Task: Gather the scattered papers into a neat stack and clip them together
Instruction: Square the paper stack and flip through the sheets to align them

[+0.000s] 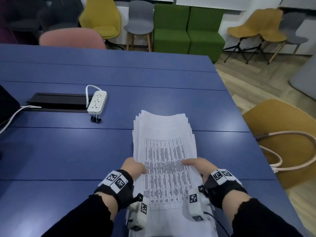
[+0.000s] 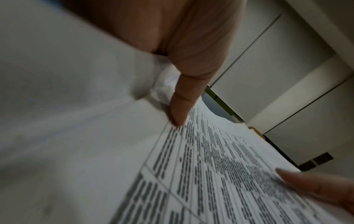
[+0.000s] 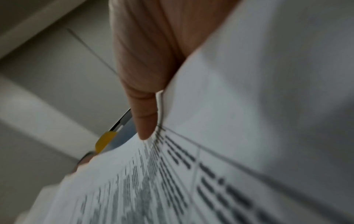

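A stack of white papers (image 1: pixel 164 151) with a printed table on the top sheet is held above the blue table (image 1: pixel 68 151), its far edges slightly fanned. My left hand (image 1: pixel 134 167) grips the stack's left edge, thumb on top (image 2: pixel 182 106). My right hand (image 1: pixel 196 164) grips the right edge, thumb on the top sheet (image 3: pixel 147 121). The fingers under the papers are hidden. A black binder clip (image 1: pixel 95 118) lies on the table to the far left, apart from both hands, just in front of a power strip.
A white power strip (image 1: pixel 97 101) and a black cable hatch (image 1: pixel 58 101) lie at the left. A dark object (image 1: pixel 6 103) sits at the left edge. A yellow chair with a bag strap (image 1: pixel 282 142) stands by the table's right edge. More chairs stand beyond.
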A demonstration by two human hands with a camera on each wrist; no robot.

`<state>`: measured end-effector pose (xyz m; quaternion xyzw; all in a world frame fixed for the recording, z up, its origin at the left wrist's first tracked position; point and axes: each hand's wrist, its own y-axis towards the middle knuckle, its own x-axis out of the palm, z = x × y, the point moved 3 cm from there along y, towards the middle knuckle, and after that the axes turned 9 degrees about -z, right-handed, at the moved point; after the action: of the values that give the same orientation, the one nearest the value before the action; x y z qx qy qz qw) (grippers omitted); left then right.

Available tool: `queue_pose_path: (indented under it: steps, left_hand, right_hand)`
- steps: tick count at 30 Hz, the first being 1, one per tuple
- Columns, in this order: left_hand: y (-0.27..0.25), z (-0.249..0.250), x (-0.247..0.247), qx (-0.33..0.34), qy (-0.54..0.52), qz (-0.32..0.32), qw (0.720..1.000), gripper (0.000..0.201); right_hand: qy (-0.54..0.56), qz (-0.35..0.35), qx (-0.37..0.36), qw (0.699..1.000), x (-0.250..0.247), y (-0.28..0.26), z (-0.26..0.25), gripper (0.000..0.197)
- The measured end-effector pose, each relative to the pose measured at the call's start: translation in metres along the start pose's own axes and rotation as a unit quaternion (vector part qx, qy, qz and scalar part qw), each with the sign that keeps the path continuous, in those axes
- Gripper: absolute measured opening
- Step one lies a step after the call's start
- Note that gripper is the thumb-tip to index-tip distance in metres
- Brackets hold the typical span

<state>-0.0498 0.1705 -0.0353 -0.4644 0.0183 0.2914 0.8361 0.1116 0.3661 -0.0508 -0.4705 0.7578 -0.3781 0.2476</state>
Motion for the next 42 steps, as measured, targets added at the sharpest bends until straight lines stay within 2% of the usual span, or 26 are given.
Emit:
queue_pose_path:
  steps: [2,4,6,7,9,10,12,14,15,17,20,22,24,25,27,29,32,36,39,42]
  left_hand:
    - [-0.002,-0.003,0.006,-0.003,-0.008,-0.003,1.000,0.052]
    - [-0.002,-0.008,0.009,-0.023,0.015,-0.028,0.999,0.052]
    - [-0.004,-0.011,0.010,-0.027,0.060,-0.059,0.996,0.049]
    - [-0.006,-0.011,0.011,-0.025,0.077,-0.069,0.994,0.048]
    - [-0.009,-0.009,0.013,-0.001,0.087,-0.081,0.993,0.046]
    - [-0.016,-0.003,0.013,0.019,0.087,-0.087,0.992,0.044]
    - [-0.026,0.016,0.008,0.069,0.058,-0.076,0.993,0.039]
    - [-0.040,0.042,-0.005,0.143,-0.001,-0.043,0.989,0.028]
    - [-0.049,0.057,-0.013,0.177,-0.016,-0.018,0.984,0.021]
    - [-0.070,0.091,-0.030,0.250,-0.013,0.027,0.968,0.030]
    - [-0.094,0.135,-0.044,0.369,-0.029,0.019,0.929,0.058]
    - [-0.105,0.151,-0.046,0.404,-0.049,0.017,0.913,0.057]
    - [-0.119,0.162,-0.041,0.455,-0.083,0.023,0.886,0.026]
    - [-0.122,0.162,-0.037,0.473,-0.105,0.026,0.875,0.017]
    - [-0.121,0.154,-0.028,0.481,-0.146,0.033,0.864,0.021]
    - [-0.110,0.142,-0.019,0.465,-0.161,0.037,0.870,0.026]
    - [-0.099,0.139,-0.011,0.455,-0.195,0.037,0.868,0.029]
    - [-0.093,0.145,-0.011,0.447,-0.233,0.062,0.861,0.021]
    - [-0.101,0.151,-0.019,0.477,-0.230,0.051,0.847,0.020]
    - [-0.113,0.149,-0.035,0.528,-0.164,-0.001,0.833,0.040]
  right_hand:
    - [0.053,-0.020,0.017,0.998,0.007,-0.015,0.004,0.047]
    - [0.085,-0.026,0.017,0.996,0.006,-0.017,0.014,0.035]
    - [0.115,-0.032,0.019,0.993,0.009,-0.020,0.022,0.037]
    - [0.094,-0.029,0.028,0.995,0.009,-0.017,0.026,0.044]
    - [-0.006,-0.006,0.036,0.999,0.011,-0.021,0.021,0.060]
    - [-0.068,0.012,0.029,0.997,0.012,-0.029,0.011,0.058]
    - [-0.146,0.055,-0.048,0.987,0.010,-0.049,-0.018,0.030]
    - [-0.124,0.083,-0.172,0.974,0.005,-0.076,-0.049,0.005]
    - [-0.101,0.101,-0.239,0.960,0.001,-0.092,-0.066,0.003]
    - [-0.085,0.146,-0.354,0.920,-0.005,-0.122,-0.096,0.005]
    - [-0.071,0.186,-0.469,0.861,-0.014,-0.159,-0.129,0.006]
    - [-0.048,0.183,-0.515,0.836,-0.020,-0.172,-0.139,0.004]
    - [-0.021,0.156,-0.532,0.832,-0.028,-0.170,-0.138,0.019]
    - [-0.011,0.143,-0.525,0.839,-0.032,-0.165,-0.134,0.025]
    - [0.003,0.129,-0.496,0.859,-0.040,-0.149,-0.122,0.030]
    - [0.015,0.121,-0.469,0.875,-0.044,-0.134,-0.110,0.034]
    - [0.035,0.121,-0.450,0.884,-0.044,-0.122,-0.103,0.032]
    - [0.054,0.117,-0.457,0.880,-0.047,-0.118,-0.111,0.025]
    - [0.078,0.100,-0.481,0.867,-0.053,-0.128,-0.118,0.026]
    - [0.110,0.002,-0.519,0.848,-0.064,-0.146,-0.123,0.036]
